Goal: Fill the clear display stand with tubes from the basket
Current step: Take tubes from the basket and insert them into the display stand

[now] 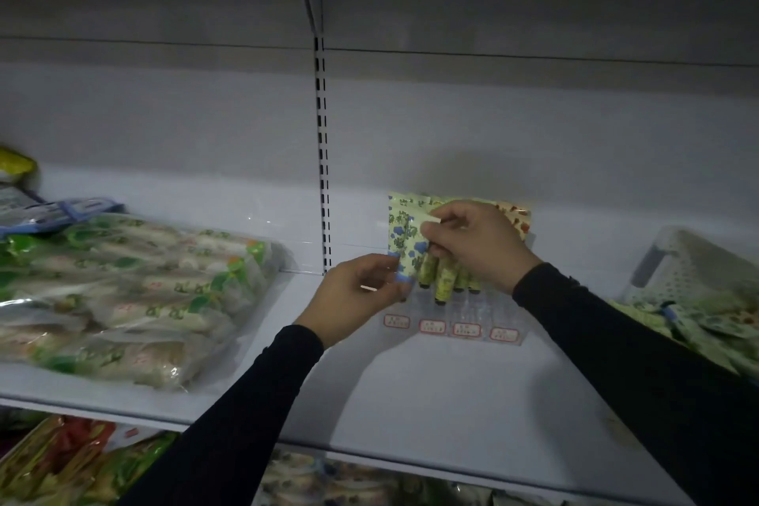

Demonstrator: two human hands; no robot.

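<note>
A clear display stand (451,316) with red price labels along its front sits on the white shelf. Several flower-patterned tubes stand cap-down in it. My left hand (353,296) pinches the blue cap end of a blue-flowered tube (404,242) at the stand's left side. My right hand (472,244) pinches the flat upper end of a tube in the row; its fingers cover much of the green-patterned tubes (445,279). An orange-flowered tube (519,220) shows behind my right hand. The white perforated basket (694,263) stands at the right with more tubes (706,320) in it.
Clear bags of green-and-white packaged goods (123,292) fill the shelf's left half. A slotted upright (322,160) runs up the back wall. More packaged goods lie on the lower shelf (61,460). Bare white shelf (410,394) lies in front of the stand.
</note>
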